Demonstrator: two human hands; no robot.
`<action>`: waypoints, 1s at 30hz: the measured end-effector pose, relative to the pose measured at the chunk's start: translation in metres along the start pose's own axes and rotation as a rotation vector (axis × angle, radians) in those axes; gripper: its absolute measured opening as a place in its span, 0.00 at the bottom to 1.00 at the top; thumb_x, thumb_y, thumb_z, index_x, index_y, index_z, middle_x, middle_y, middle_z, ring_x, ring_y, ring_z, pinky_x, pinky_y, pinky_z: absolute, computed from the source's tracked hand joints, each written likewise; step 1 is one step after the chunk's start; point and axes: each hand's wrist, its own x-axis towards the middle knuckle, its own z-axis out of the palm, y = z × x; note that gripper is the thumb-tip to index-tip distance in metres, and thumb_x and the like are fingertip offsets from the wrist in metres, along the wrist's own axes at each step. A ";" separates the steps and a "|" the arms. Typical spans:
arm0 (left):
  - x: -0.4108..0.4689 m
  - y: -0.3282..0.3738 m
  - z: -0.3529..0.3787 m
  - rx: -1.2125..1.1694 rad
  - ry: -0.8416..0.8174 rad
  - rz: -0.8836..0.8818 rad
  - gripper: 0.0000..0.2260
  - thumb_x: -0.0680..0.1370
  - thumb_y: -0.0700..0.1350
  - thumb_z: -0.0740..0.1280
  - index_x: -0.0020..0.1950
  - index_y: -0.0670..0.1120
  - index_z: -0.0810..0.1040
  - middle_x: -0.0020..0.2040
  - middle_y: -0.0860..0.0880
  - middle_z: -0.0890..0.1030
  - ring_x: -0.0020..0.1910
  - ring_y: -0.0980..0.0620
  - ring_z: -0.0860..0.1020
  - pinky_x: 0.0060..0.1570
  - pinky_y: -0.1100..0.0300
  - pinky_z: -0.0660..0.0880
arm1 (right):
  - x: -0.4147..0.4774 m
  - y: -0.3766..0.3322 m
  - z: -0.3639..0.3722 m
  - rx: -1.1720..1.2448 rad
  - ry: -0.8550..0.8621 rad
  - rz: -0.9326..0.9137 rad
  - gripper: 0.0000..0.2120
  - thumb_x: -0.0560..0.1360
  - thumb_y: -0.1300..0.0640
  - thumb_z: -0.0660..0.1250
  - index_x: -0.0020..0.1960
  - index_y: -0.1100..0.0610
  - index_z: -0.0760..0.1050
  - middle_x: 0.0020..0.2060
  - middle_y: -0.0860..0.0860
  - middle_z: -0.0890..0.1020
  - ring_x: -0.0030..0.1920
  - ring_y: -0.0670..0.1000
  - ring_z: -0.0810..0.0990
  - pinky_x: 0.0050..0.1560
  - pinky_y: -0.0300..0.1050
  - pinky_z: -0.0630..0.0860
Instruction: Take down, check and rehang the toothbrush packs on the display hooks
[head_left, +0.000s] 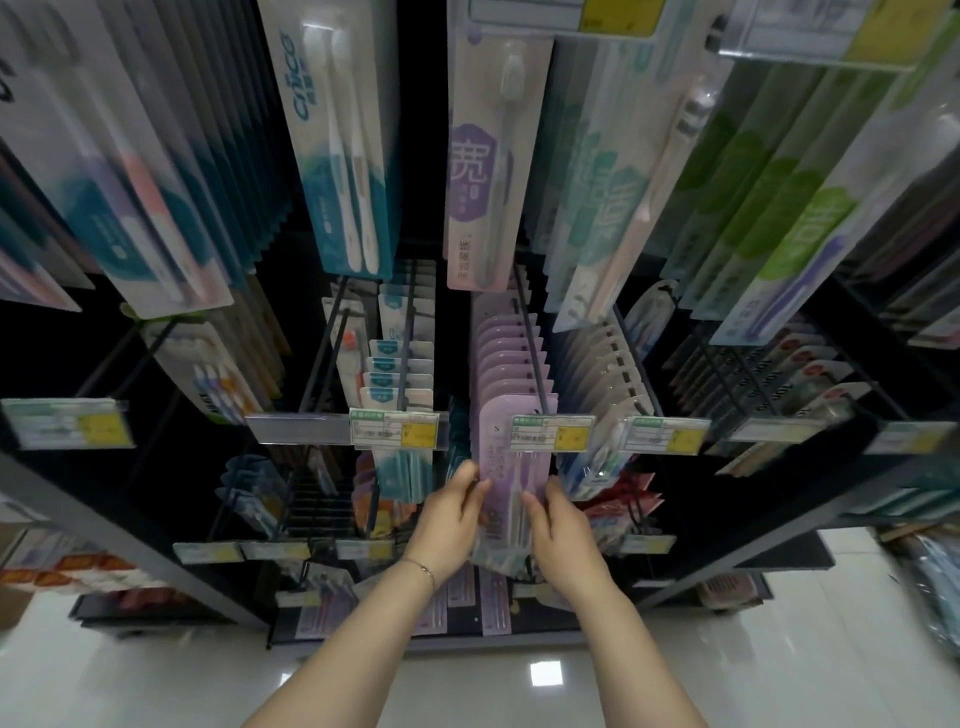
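Two hands, head view. The left hand grips the left edge of a lilac toothbrush pack, fingers curled round the card. The right hand pinches the right edge, thumb on the front and fingers behind. A thin bracelet circles the left wrist.

The pack is a flat, tall card with a rounded top and a clear blister over pale brushes. It stands upright at the front of a row of matching lilac packs strung on a dark metal hook. Its top sits behind a yellow and white price label, so whether it is on the hook cannot be told.

Around it:
- teal packs, upper left;
- a purple card directly above;
- green packs, upper right;
- more labelled hooks on both sides.

Below lies a glossy white floor.
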 end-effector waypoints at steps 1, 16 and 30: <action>0.001 0.002 0.001 0.004 0.000 -0.008 0.06 0.83 0.49 0.56 0.53 0.50 0.70 0.42 0.48 0.81 0.40 0.53 0.80 0.44 0.53 0.79 | 0.001 0.001 -0.001 0.005 0.001 0.011 0.12 0.82 0.47 0.56 0.57 0.54 0.69 0.48 0.47 0.79 0.49 0.46 0.79 0.48 0.40 0.73; 0.009 0.008 -0.001 0.093 -0.001 -0.021 0.05 0.83 0.49 0.56 0.50 0.49 0.69 0.40 0.47 0.80 0.38 0.48 0.80 0.40 0.53 0.77 | 0.015 0.003 0.001 0.047 -0.051 0.029 0.13 0.82 0.46 0.50 0.53 0.53 0.67 0.48 0.49 0.79 0.48 0.47 0.78 0.48 0.44 0.73; 0.014 0.003 -0.007 0.135 0.014 -0.103 0.10 0.81 0.45 0.61 0.61 0.45 0.72 0.58 0.46 0.77 0.53 0.48 0.77 0.56 0.52 0.76 | 0.021 0.008 0.002 -0.130 0.019 0.026 0.11 0.81 0.49 0.57 0.57 0.54 0.71 0.50 0.51 0.76 0.50 0.50 0.77 0.48 0.43 0.70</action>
